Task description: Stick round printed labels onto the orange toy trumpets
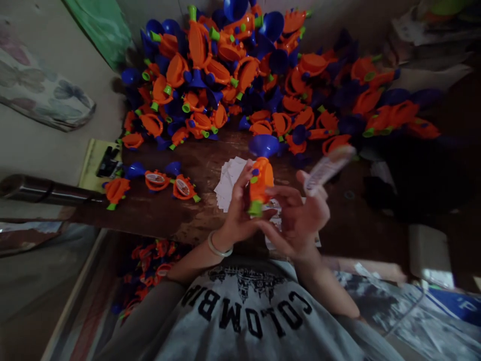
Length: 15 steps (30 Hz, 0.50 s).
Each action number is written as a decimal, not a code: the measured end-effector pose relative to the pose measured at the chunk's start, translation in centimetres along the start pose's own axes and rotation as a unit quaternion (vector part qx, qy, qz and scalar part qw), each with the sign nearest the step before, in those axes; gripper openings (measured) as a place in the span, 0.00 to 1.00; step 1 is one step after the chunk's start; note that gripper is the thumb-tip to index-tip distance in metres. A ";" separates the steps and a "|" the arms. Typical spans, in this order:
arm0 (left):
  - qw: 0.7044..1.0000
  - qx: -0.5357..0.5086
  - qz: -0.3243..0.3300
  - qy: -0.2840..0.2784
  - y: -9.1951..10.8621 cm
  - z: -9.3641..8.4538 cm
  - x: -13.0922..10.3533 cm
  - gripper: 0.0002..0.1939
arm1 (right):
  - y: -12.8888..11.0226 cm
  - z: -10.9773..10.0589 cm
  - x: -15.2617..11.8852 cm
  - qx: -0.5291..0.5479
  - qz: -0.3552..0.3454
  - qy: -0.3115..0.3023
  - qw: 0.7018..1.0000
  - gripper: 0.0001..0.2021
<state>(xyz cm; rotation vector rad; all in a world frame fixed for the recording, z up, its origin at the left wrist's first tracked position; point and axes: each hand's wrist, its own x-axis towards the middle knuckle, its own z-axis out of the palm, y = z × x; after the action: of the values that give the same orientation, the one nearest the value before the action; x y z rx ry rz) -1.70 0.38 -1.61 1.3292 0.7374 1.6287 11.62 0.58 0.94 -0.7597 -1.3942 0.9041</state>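
My left hand [236,215], with a pale bangle [220,248] at the wrist, is closed around a toy trumpet [262,178]. The toy has an orange body, a blue bell pointing away from me and a green mouthpiece towards me. Fingers of my right hand [306,218] reach to the toy's right side near the mouthpiece. A white tube with dark lettering [326,170], blurred, is tucked between the fingers of that same hand. Beneath the hands lie a stack of white paper slips [227,183] and some printed stickers [276,220], partly covered.
A large heap of toy trumpets [225,75] spreads along the back of the brown table [161,220]. Three more, two with oval stickers [183,187], lie at the left. Below the left table edge are several others [150,265]. A dark cylinder [48,190] juts in from the left.
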 end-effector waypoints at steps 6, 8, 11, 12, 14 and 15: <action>0.991 -0.093 -0.088 0.034 1.1 -0.6 0.3 0.34 | -1.7 -1.1 1.7 0.106 0.003 0.052 0.993 0.15; 0.987 -0.119 -0.102 0.025 1.1 -0.7 0.4 0.34 | -1.6 -1.3 2.4 0.092 0.034 0.092 0.991 0.10; 0.987 -0.123 -0.108 0.013 1.3 -0.8 0.6 0.37 | -1.2 -1.3 2.7 0.067 0.072 0.092 0.991 0.13; 0.987 -0.122 -0.105 0.009 1.5 -0.8 0.6 0.37 | -1.1 -1.3 2.7 0.066 0.076 0.091 0.991 0.13; 0.988 -0.119 -0.101 -0.001 1.7 -0.8 0.6 0.37 | -1.0 -1.0 2.5 0.069 0.074 0.100 0.990 0.12; 0.988 -0.117 -0.098 -0.007 1.9 -0.8 0.6 0.36 | -1.0 -0.9 2.5 0.070 0.072 0.107 0.989 0.12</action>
<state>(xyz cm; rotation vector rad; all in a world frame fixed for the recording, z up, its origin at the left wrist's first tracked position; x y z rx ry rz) -2.96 0.14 0.07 1.0647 0.6261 1.4965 12.51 2.31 2.97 -0.8324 -1.0870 0.9916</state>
